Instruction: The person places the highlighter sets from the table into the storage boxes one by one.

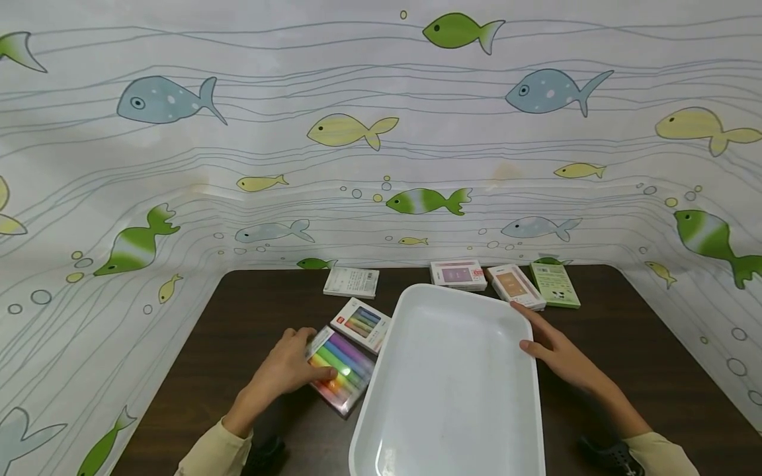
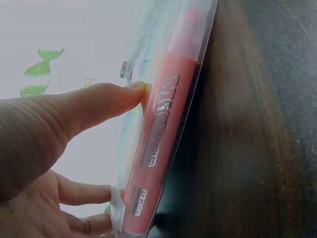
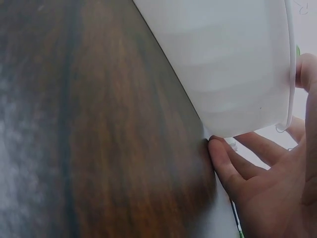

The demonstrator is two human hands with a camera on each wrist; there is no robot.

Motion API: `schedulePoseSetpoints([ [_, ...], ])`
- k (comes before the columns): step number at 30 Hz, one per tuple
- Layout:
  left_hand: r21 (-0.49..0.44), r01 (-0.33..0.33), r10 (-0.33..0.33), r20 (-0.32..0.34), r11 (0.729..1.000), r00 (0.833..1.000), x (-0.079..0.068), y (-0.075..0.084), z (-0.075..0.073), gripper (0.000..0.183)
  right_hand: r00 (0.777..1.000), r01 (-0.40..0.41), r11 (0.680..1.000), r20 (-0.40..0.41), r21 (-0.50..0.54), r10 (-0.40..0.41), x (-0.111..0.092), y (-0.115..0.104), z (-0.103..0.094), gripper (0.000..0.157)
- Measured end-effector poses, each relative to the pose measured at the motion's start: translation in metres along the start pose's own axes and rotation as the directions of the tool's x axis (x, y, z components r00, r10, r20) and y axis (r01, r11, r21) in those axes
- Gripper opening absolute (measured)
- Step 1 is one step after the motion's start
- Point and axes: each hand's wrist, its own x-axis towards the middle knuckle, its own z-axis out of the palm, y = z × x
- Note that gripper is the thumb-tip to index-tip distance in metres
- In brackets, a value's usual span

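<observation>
My left hand (image 1: 286, 365) grips a clear pack of highlighters (image 1: 348, 360) in rainbow colours, thumb on its front face and fingers at its far edge. The left wrist view shows the pack from the side, a pink highlighter (image 2: 166, 119) nearest. A deep white tray (image 1: 455, 390) stands to the right of the pack. At the tray's upper right corner, my right hand (image 1: 556, 354) holds the rim. In the right wrist view, the thumb lies over the rim while other fingertips (image 3: 218, 153) reach under the tray's outer wall (image 3: 228, 64).
A white box with coloured sticks pictured (image 1: 362, 324) lies between the highlighters and the tray. Behind stand a white printed box (image 1: 351, 283), a purple-fronted box (image 1: 458, 275), an orange-brown-fronted box (image 1: 515, 287) and a green box (image 1: 555, 285). A fish-patterned sheet (image 1: 357, 79) surrounds the dark table (image 1: 631, 330).
</observation>
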Motion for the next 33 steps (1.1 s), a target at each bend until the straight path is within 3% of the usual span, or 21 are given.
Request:
schedulePoseSetpoints([
  [8, -0.03, -0.049, 0.05, 0.033, 0.998, 0.998, 0.003, -0.001, -0.004, 0.094, 1.0, 0.013, 1.0, 0.003, 0.025, -0.013, 0.002, 0.002, -0.001, 0.069],
  [19, -0.118, -0.011, 0.024, 0.111, 0.993, 0.993, 0.01, -0.012, -0.008, 0.087, 1.0, 0.026, 1.0, -0.001, 0.016, -0.025, 0.001, 0.002, -0.003, 0.069],
  [26, -0.3, 0.036, 0.013, 0.159, 0.953, 0.987, 0.008, -0.013, -0.014, 0.071, 1.0, 0.026, 0.999, 0.009, 0.025, -0.026, 0.001, 0.003, -0.003, 0.069],
  [33, -0.363, 0.066, -0.002, 0.172, 0.929, 0.985, 0.008, -0.017, -0.013, 0.065, 1.0, 0.001, 1.0, 0.014, -0.017, -0.001, 0.001, 0.0, -0.003, 0.069],
])
